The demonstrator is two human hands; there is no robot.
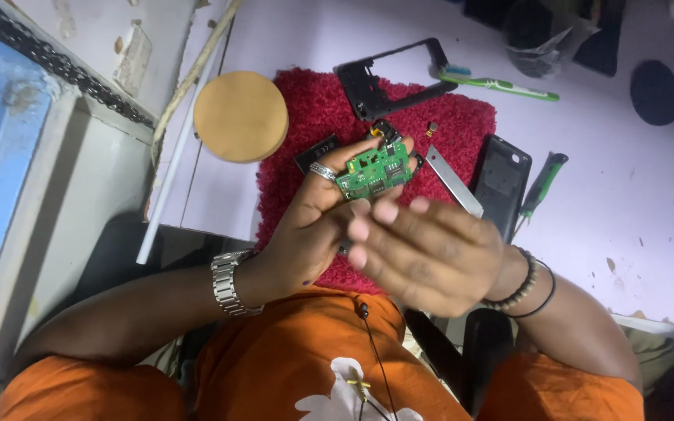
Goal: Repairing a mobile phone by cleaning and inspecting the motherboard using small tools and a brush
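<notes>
My left hand (317, 222), with a ring and a metal wristwatch, holds a small green circuit board (376, 168) up over a red fluffy mat (314, 117). My right hand (423, 253), blurred, wears dark bead bracelets; its fingers are spread close beside the left hand, just below the board. Nothing is visible in the right hand. A black phone frame (368, 86) lies at the mat's far edge. Beside the mat on the right lies a black phone back cover (501, 183).
A round wooden disc (241, 115) sits left of the mat. A green toothbrush (501, 84), a green-handled screwdriver (539, 187) and a metal strip (454, 181) lie on the pale purple table (617, 210). A white rod (177, 156) runs along the table's left edge.
</notes>
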